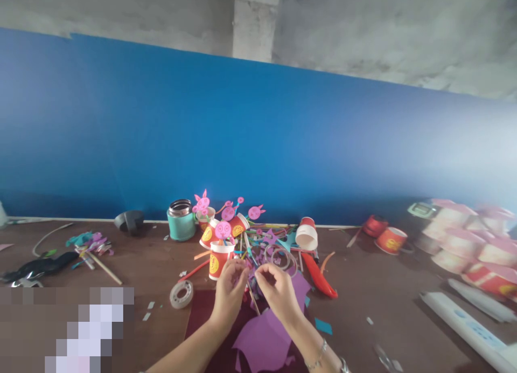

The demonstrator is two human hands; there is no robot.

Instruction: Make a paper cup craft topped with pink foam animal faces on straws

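My left hand (229,289) and my right hand (278,288) are close together above purple paper cut-outs (264,338) on a dark red sheet (202,313). Both have their fingers pinched. A thin wooden stick (253,302) runs between them, and small purple pieces sit at the fingertips; which hand holds the stick is unclear. Just beyond my left hand stands a red paper cup (219,258) with a pink paper animal (222,230) on a stick. More such cups (238,225) with pink figures stand behind it.
A tape roll (181,294) lies left of my hands. A teal metal jar (181,220), a tipped white cup (306,235), an orange-red tool (319,276), stacked cups (464,243) at right and scraps cover the brown table (383,303). A blue wall (258,141) backs it.
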